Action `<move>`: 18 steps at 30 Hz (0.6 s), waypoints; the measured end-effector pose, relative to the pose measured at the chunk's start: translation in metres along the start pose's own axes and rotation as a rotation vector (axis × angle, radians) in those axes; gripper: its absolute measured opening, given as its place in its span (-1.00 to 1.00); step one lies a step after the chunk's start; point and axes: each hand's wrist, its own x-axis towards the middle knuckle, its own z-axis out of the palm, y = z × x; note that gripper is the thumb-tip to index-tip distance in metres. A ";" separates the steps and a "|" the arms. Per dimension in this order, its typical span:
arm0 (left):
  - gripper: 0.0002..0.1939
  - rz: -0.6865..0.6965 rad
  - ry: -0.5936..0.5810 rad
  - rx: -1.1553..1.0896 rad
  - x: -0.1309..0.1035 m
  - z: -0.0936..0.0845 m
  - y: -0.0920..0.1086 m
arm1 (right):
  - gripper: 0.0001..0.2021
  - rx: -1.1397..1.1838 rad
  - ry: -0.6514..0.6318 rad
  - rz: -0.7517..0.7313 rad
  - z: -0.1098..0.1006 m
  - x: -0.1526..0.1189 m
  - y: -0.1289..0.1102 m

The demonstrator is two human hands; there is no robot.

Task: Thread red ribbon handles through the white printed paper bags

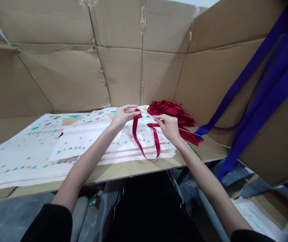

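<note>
My left hand (123, 117) is closed in a pinch on one end of a shiny red ribbon (157, 143), over the stacked white printed sheets. A small loop of white cord (192, 132) shows at its fingertips. The ribbon hangs in a U between my hands, its lowest bend near the table's front edge. My right hand (168, 128) pinches the white cord, which stretches from the left fingers and runs on to the right. The ribbon's other end lies close to the right fingers; whether they touch it I cannot tell. White printed sheets (69, 146) with coloured flags lie underneath.
A heap of red ribbons (171, 109) lies behind my right hand. Wide blue straps (249, 124) hang down at the right. Tall cardboard panels (120, 74) enclose the back and sides. The wooden table (133, 171) ends just above my lap.
</note>
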 end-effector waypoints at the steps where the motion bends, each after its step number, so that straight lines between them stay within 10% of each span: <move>1: -0.62 -0.021 -0.004 0.021 0.001 -0.002 0.000 | -0.84 0.003 0.000 0.004 -0.002 0.000 0.001; 9: -0.83 -0.147 -0.102 0.138 0.005 -0.010 0.002 | -0.84 -0.015 -0.010 -0.007 -0.009 -0.005 0.005; 18: -0.93 -0.240 -0.041 -0.232 -0.003 0.014 -0.011 | -0.73 -0.165 0.114 -0.082 0.018 -0.025 -0.004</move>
